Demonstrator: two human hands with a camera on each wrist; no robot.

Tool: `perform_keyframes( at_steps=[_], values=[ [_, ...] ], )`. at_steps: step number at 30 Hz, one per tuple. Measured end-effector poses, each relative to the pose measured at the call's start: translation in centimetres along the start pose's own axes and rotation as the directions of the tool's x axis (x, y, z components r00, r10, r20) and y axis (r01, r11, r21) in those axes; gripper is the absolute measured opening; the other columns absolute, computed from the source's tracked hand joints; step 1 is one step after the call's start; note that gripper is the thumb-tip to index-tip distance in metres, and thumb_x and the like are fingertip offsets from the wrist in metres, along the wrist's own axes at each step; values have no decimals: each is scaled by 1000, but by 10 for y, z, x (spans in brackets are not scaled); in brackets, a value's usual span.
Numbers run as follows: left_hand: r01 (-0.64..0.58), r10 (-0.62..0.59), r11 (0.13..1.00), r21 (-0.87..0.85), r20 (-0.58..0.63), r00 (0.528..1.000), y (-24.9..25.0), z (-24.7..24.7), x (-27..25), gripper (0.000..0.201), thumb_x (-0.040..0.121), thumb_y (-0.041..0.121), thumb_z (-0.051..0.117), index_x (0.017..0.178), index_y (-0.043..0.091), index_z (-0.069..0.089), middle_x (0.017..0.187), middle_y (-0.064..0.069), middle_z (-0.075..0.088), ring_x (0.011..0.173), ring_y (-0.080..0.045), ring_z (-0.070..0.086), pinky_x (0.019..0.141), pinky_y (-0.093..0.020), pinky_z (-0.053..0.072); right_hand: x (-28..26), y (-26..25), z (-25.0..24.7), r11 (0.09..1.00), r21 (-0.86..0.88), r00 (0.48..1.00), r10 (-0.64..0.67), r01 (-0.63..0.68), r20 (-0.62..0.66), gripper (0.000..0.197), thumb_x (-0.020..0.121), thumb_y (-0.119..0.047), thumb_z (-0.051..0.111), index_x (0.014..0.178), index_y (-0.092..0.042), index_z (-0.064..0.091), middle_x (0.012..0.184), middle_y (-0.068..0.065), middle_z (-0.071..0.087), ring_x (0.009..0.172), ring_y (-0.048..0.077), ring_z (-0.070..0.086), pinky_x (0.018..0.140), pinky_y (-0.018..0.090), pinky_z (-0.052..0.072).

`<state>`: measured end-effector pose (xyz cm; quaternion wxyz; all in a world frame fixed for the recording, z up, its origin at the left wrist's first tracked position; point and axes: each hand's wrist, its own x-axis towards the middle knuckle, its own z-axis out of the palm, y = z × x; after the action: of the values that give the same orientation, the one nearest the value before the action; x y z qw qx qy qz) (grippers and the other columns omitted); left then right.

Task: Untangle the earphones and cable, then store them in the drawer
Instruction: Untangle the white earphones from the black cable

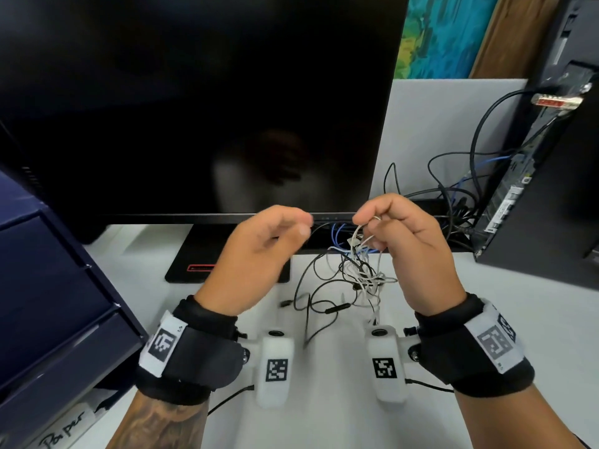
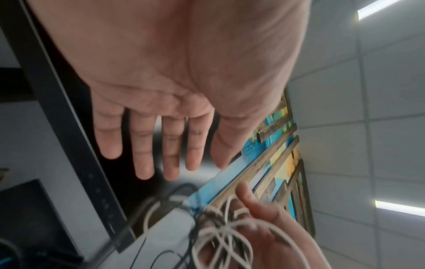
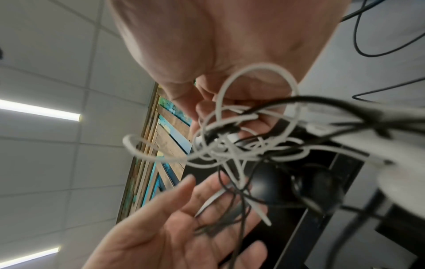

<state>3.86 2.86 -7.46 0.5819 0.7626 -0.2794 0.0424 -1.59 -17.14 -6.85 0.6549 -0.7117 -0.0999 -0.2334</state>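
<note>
Our right hand (image 1: 402, 241) pinches the white cable (image 1: 363, 234), tangle (image 1: 356, 270) hanging to table (image 1: 486, 319) at 12; left hand (image 1: 259, 251) loose, empty. We should tease black earphones (image 1: 334, 308) out slowly w/ left

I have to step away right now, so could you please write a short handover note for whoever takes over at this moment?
Right hand: raised above the desk, pinches the white cable at the top of the tangle.
Left hand: open beside it, holds nothing.
Black earphones: knotted with the white cable; their loose end lies on the white desk.
Drawer unit: at the left, drawers closed.
Done: tangle lifted.
Left: separate the two, open a drawer, store both.
</note>
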Motion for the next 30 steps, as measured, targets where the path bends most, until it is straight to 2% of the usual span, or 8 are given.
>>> perform_keyframes(
  at_steps=[4,6,9,12,14,19,24,30],
  values=[
    [-4,6,1000,-11,197,980,2,25,-4,31,94,25,67,125,24,67,120,12,70,113,-8,65,98,-38,51,-2,-1,2,1000,29,999,-3,2,45,22,86,-6,47,87,-14,67,68,-4,51,65,9,45,65,18,43],
    [0,1,1000,-2,226,974,1,31,-5,22,95,18,69,117,21,70,107,10,73,97,-5,67,88,-36,53,-3,1,3,1000,15,999,-7,7,54,21,89,-6,48,90,-15,67,71,2,51,67,11,47,67,18,44],
    [-7,10,1000,-15,173,985,0,30,-5,3,95,13,68,96,14,70,85,-3,70,73,-20,64,74,-39,55,-2,5,1,998,-57,998,-3,6,56,21,99,-2,52,99,-16,67,77,2,56,73,11,54,73,19,48],
    [32,-25,997,-74,103,994,-1,25,-4,5,96,8,65,92,11,68,74,2,66,64,-10,61,64,-21,50,-1,11,-2,988,-155,1000,0,4,30,18,100,-7,59,110,-19,68,100,-5,68,94,12,65,85,25,52],
    [63,-57,993,-96,66,996,-1,22,-2,5,96,8,65,91,9,67,72,7,65,63,-9,61,65,-19,49,-1,12,-2,962,-260,995,-90,77,-36,18,97,-13,62,112,-22,68,111,-6,64,104,14,63,88,23,51],
    [63,-64,989,-133,-4,998,-1,21,0,8,96,5,64,88,5,65,74,-1,68,64,-12,65,66,-20,51,-3,4,1,949,-268,983,-180,166,-28,9,95,-8,67,91,-15,65,86,-10,65,80,7,60,75,18,47],
    [105,-116,978,-178,-54,992,1,18,-1,11,96,4,62,86,8,64,67,3,67,65,-10,64,63,-24,51,-5,10,6,934,-317,984,-178,167,-4,12,90,-3,65,87,-11,57,80,-5,57,74,9,53,72,17,45],
    [179,-216,933,-311,-87,972,4,16,1,13,97,5,59,86,7,65,82,-19,72,74,-25,66,68,-38,51,-6,12,5,918,-351,981,-151,185,122,19,88,4,65,84,-14,65,80,-7,64,77,11,61,72,21,49]
  ],
)
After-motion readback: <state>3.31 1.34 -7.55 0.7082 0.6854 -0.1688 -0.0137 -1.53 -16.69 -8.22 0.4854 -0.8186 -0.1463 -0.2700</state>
